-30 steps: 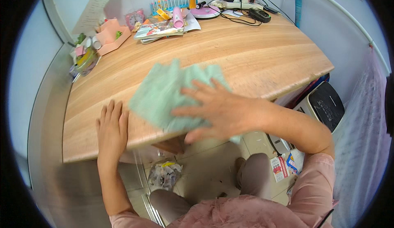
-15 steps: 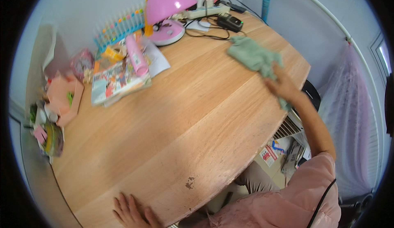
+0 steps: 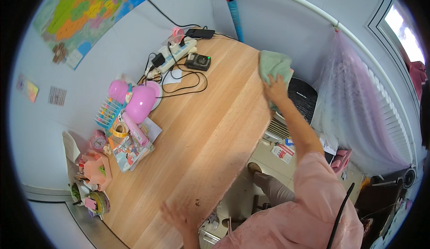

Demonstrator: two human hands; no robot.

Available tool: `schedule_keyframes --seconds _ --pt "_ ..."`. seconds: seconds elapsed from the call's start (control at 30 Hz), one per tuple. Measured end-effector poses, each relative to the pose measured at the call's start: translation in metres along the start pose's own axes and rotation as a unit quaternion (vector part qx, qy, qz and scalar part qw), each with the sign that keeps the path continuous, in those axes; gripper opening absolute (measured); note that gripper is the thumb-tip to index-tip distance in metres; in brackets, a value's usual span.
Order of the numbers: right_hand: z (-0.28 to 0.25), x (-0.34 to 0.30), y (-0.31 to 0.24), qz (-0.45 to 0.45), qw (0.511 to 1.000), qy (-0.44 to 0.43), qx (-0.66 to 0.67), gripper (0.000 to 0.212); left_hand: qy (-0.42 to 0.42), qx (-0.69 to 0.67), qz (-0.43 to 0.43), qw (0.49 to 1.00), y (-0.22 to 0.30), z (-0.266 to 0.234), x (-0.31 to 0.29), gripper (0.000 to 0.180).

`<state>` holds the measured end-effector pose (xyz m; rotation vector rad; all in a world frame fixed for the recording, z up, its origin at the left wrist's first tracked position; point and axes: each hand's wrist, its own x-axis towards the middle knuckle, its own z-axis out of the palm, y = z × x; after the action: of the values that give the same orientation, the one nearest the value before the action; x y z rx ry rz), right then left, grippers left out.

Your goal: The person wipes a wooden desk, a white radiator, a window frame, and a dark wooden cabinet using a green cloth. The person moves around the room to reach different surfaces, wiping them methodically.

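Observation:
A crumpled pale green cloth (image 3: 274,65) lies over the far right edge of the wooden desk (image 3: 204,119), part of it hanging past the corner. My right hand (image 3: 277,90) presses on the cloth from above, its fingers curled over the near part of it. Down at the near edge of the desk, my left hand (image 3: 179,216) is smeared a little by motion. Its fingers look spread, and it holds nothing. A small dark worn patch (image 3: 197,202) marks the desktop just beside it.
Along the left stand a pink lamp (image 3: 139,103), books (image 3: 130,152), a pink clock (image 3: 97,141) and a peach organizer (image 3: 97,170). A power strip (image 3: 177,56) with tangled cords and a black charger (image 3: 198,61) sit farther back. A black-topped bin (image 3: 302,99) stands beyond the right edge.
My view has swung to the right. The right hand has pushed the cloth to the desk's far right corner and over the edge. My left hand, flat before, is now blurred.

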<state>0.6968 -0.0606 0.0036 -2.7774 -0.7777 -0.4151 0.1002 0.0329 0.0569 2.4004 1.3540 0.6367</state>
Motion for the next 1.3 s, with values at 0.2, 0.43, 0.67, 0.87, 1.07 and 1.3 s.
schedule_keyframes --seconds 0.2,0.43,0.67,0.87,1.07,1.3 --pt "-0.021 -0.066 -0.086 -0.277 0.93 -0.113 0.215 0.043 -0.105 -0.019 0.053 0.993 0.127 0.099 0.13 0.045" --pt "-0.067 -0.073 -0.018 -0.181 0.955 -0.092 0.218 0.05 -0.121 0.193 0.03 0.973 0.148 0.161 0.145 0.06" --pt "0.004 0.065 -0.005 0.086 0.986 -0.047 0.138 0.047 -0.128 0.211 0.03 0.969 0.146 0.171 0.153 0.063" --pt "-0.024 -0.058 -0.053 -0.132 0.977 -0.1 0.137 0.047 -0.142 0.274 0.015 0.951 0.142 0.177 0.149 0.064" --pt "-0.05 -0.106 -0.037 -0.103 0.975 -0.039 0.195 0.042 -0.132 0.282 0.023 0.95 0.134 0.178 0.146 0.065" --pt "-0.012 -0.004 -0.018 0.13 0.983 0.01 0.129 0.048 -0.131 0.279 0.058 0.949 0.144 0.176 0.158 0.065"
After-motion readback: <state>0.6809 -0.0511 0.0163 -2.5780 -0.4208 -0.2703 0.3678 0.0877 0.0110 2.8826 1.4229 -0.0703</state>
